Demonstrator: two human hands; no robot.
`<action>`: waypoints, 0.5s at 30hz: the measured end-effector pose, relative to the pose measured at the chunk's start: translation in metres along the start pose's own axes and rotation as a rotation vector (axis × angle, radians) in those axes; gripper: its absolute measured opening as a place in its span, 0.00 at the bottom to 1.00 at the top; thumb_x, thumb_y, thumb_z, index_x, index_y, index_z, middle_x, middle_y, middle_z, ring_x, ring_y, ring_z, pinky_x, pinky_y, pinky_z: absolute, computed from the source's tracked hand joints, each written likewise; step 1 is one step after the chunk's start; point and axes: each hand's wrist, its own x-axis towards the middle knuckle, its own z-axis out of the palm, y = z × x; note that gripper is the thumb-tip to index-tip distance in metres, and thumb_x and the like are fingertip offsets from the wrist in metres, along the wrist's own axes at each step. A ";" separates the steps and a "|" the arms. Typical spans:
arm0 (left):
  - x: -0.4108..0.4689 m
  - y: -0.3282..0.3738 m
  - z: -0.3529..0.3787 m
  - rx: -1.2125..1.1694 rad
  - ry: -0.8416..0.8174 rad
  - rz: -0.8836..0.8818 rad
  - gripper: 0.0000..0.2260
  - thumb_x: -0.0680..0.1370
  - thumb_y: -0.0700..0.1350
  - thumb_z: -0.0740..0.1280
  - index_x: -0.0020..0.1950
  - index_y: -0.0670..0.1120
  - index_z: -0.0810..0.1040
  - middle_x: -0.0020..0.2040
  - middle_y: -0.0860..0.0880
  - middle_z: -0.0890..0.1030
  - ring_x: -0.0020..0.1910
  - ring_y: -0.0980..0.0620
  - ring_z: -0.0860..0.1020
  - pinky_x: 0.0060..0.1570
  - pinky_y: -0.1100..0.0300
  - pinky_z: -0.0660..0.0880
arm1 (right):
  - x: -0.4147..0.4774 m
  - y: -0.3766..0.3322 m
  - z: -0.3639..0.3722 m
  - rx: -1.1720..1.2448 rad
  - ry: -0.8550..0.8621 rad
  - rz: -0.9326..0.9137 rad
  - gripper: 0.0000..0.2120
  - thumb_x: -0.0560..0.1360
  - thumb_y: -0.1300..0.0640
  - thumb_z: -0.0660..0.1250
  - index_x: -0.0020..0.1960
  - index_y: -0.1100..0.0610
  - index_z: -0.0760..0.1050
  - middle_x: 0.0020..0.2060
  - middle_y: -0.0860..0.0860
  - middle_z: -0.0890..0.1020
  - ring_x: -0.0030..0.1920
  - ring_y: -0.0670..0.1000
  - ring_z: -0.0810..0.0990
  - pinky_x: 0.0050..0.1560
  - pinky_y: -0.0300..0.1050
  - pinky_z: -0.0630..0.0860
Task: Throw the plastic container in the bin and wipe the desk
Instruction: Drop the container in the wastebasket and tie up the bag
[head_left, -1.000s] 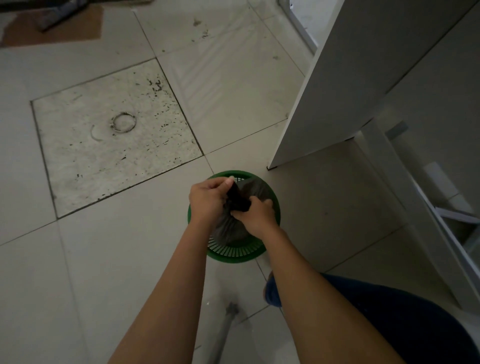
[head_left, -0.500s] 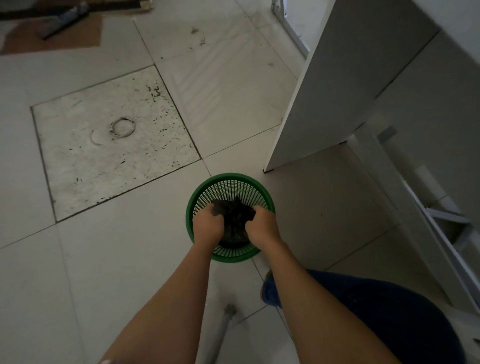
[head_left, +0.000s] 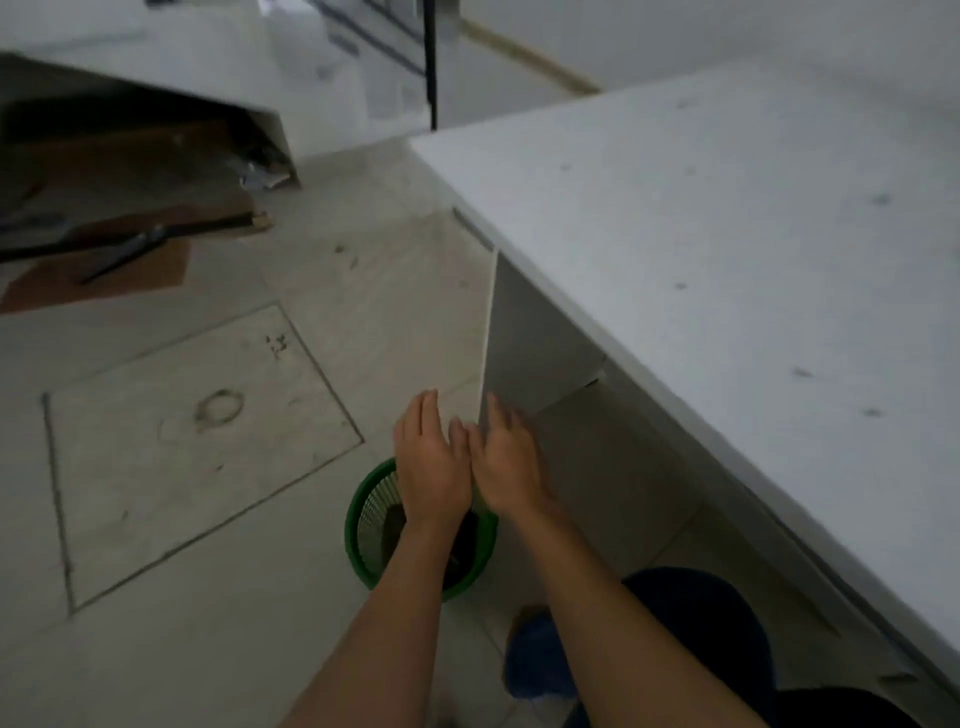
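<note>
A green mesh bin (head_left: 363, 525) stands on the tiled floor beside the white desk's side panel. Dark crumpled material (head_left: 462, 540) lies inside it, partly hidden by my arms. My left hand (head_left: 428, 462) and my right hand (head_left: 506, 462) hover side by side above the bin, fingers straight and relaxed, holding nothing. The white desk (head_left: 727, 234) fills the right half of the view, its top dotted with small dark specks. No cloth is in view.
A square floor hatch (head_left: 192, 441) with a ring mark lies left of the bin. Brown cardboard and dark tools (head_left: 104, 260) sit on the floor at far left under another white surface. My blue shoe (head_left: 535, 660) is near the desk's base.
Both hands let go of the dark material, which stays in the bin, and rose above it with fingers straightened. The view tilted up, bringing the desk top into sight.
</note>
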 end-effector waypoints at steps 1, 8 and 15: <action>-0.004 0.013 -0.010 -0.027 0.041 0.057 0.21 0.80 0.42 0.58 0.72 0.38 0.63 0.72 0.40 0.66 0.72 0.43 0.63 0.71 0.59 0.55 | -0.010 -0.007 -0.015 0.011 0.045 -0.035 0.26 0.82 0.52 0.51 0.76 0.61 0.53 0.74 0.59 0.63 0.72 0.58 0.63 0.71 0.47 0.61; -0.051 0.106 -0.075 -0.174 0.276 0.429 0.21 0.78 0.45 0.54 0.67 0.35 0.70 0.66 0.38 0.74 0.66 0.41 0.69 0.68 0.64 0.55 | -0.115 -0.044 -0.110 0.106 0.367 -0.283 0.24 0.82 0.54 0.51 0.75 0.63 0.57 0.69 0.63 0.69 0.69 0.58 0.68 0.68 0.42 0.63; -0.105 0.200 -0.078 -0.390 0.256 0.598 0.18 0.78 0.44 0.55 0.61 0.36 0.75 0.60 0.40 0.79 0.62 0.43 0.71 0.62 0.63 0.63 | -0.185 -0.020 -0.189 0.094 0.685 -0.236 0.23 0.82 0.53 0.51 0.75 0.59 0.59 0.72 0.56 0.66 0.72 0.52 0.63 0.68 0.33 0.56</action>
